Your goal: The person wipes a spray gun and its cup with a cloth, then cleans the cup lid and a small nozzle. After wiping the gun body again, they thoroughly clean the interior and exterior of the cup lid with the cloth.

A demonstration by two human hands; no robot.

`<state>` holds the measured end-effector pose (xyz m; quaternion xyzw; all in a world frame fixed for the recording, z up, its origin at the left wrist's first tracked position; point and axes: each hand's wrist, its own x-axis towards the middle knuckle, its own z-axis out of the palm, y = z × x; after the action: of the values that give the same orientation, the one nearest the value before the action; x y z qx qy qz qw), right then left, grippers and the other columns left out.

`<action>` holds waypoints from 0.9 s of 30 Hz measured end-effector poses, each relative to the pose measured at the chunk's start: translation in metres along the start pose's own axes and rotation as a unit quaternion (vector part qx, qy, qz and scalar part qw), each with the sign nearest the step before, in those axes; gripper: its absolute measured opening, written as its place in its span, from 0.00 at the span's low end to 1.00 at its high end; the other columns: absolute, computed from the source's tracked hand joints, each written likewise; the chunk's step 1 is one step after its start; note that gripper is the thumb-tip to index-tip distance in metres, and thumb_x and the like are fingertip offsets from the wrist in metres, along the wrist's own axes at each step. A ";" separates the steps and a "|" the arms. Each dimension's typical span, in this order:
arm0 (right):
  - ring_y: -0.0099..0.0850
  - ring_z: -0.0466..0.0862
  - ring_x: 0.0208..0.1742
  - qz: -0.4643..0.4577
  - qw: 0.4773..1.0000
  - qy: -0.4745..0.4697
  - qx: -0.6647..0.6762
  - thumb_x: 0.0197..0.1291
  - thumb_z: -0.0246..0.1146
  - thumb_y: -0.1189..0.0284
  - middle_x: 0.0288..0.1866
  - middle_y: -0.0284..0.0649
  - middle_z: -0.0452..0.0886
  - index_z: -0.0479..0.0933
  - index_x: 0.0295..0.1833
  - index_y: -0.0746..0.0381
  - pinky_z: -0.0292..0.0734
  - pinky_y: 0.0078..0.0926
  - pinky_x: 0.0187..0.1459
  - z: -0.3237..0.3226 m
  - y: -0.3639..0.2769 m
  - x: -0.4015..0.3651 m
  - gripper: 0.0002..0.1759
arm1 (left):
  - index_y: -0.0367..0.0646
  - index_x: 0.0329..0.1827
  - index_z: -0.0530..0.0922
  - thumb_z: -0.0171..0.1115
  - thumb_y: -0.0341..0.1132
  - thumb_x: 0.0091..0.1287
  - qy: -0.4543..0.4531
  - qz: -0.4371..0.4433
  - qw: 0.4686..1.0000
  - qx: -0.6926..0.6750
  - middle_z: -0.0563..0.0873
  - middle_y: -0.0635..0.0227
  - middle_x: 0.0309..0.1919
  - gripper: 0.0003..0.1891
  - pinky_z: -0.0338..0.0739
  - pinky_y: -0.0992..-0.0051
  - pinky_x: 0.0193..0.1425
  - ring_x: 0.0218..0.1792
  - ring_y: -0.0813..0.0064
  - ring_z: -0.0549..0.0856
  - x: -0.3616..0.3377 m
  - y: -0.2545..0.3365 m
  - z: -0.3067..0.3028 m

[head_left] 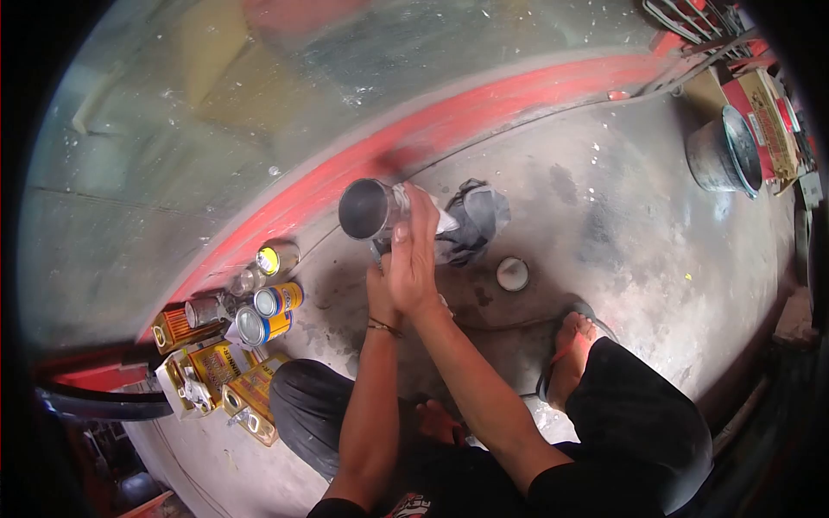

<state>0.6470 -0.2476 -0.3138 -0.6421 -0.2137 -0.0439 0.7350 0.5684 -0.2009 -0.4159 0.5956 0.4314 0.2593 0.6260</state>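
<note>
A metal cup point(361, 210) with a dark grey inside is held up before me, its open mouth turned toward the camera. My right hand point(414, 259) is closed around its right side, with a piece of white cloth or paper point(446, 221) sticking out by the fingers. Lower down, my left hand point(381, 293) is closed under the cup, near a small metal part that looks like a handle. My right hand and forearm partly cover the left fingers. Beyond the hands, a crumpled grey cloth or plastic bundle point(480, 223) lies on the floor.
Paint cans point(256, 327), glass jars point(246, 281) and yellow rectangular tins point(250, 393) stand at the left. A round white lid or can point(512, 274) sits on the floor. A bucket point(721, 155) and cardboard box point(771, 121) are far right. A red-banded wall point(363, 142) curves ahead.
</note>
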 end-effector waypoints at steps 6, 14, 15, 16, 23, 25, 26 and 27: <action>0.40 0.78 0.73 0.425 0.885 -0.097 0.160 0.87 0.45 0.48 0.71 0.47 0.80 0.75 0.75 0.69 0.68 0.37 0.76 0.011 0.052 0.047 0.35 | 0.33 0.51 0.83 0.57 0.41 0.78 -0.061 -0.150 0.986 -0.045 0.88 0.59 0.36 0.18 0.83 0.69 0.44 0.36 0.71 0.87 -0.020 0.050 -0.013; 0.34 0.84 0.64 0.497 0.816 0.061 0.291 0.86 0.53 0.63 0.65 0.43 0.84 0.75 0.74 0.68 0.80 0.36 0.66 -0.006 0.050 -0.029 0.24 | 0.29 0.58 0.79 0.62 0.37 0.75 0.052 0.018 0.993 0.105 0.92 0.52 0.46 0.18 0.83 0.59 0.53 0.47 0.60 0.91 -0.037 -0.006 -0.005; 0.34 0.84 0.62 0.508 0.818 0.035 0.267 0.86 0.52 0.63 0.66 0.44 0.83 0.74 0.75 0.68 0.81 0.37 0.65 -0.014 0.050 -0.031 0.24 | 0.30 0.57 0.79 0.62 0.37 0.75 0.049 0.000 0.992 0.115 0.92 0.52 0.45 0.18 0.83 0.60 0.52 0.47 0.59 0.92 -0.042 -0.002 -0.006; 0.34 0.84 0.61 0.519 0.819 0.010 0.244 0.86 0.52 0.63 0.66 0.45 0.83 0.74 0.76 0.68 0.81 0.39 0.63 -0.021 0.050 -0.030 0.25 | 0.30 0.57 0.80 0.63 0.37 0.75 0.045 -0.018 0.991 0.125 0.92 0.52 0.44 0.17 0.83 0.60 0.51 0.46 0.59 0.92 -0.047 0.001 -0.007; 0.33 0.89 0.54 0.528 0.795 -0.060 0.294 0.84 0.54 0.68 0.57 0.43 0.89 0.83 0.63 0.70 0.85 0.35 0.60 -0.095 0.104 0.012 0.18 | 0.31 0.58 0.76 0.66 0.38 0.75 -0.054 0.000 0.990 0.130 0.90 0.47 0.30 0.19 0.84 0.57 0.41 0.36 0.53 0.94 -0.080 0.054 0.005; 0.32 0.90 0.53 0.534 0.792 -0.264 0.131 0.84 0.57 0.68 0.54 0.42 0.90 0.84 0.61 0.69 0.86 0.32 0.57 -0.104 0.077 0.030 0.17 | 0.31 0.59 0.75 0.66 0.37 0.74 -0.069 0.047 0.984 0.155 0.89 0.44 0.31 0.19 0.85 0.58 0.40 0.36 0.51 0.94 -0.084 0.045 0.007; 0.31 0.90 0.52 0.550 0.763 -0.299 0.160 0.83 0.58 0.67 0.53 0.42 0.90 0.84 0.61 0.70 0.86 0.32 0.56 -0.105 0.082 0.037 0.17 | 0.31 0.59 0.75 0.66 0.36 0.74 -0.071 0.061 0.980 0.174 0.89 0.42 0.32 0.19 0.85 0.59 0.39 0.36 0.51 0.94 -0.086 0.043 0.008; 0.30 0.90 0.51 0.567 0.729 -0.335 0.188 0.82 0.60 0.67 0.52 0.41 0.91 0.84 0.61 0.70 0.85 0.31 0.55 -0.104 0.082 0.043 0.18 | 0.31 0.60 0.75 0.66 0.36 0.74 -0.071 0.072 0.976 0.193 0.88 0.40 0.32 0.19 0.85 0.59 0.39 0.36 0.51 0.94 -0.088 0.044 0.006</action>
<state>0.7409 -0.3248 -0.3829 -0.4656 -0.0462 0.6395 0.6100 0.5386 -0.2713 -0.3533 0.7517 0.3842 0.1722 0.5077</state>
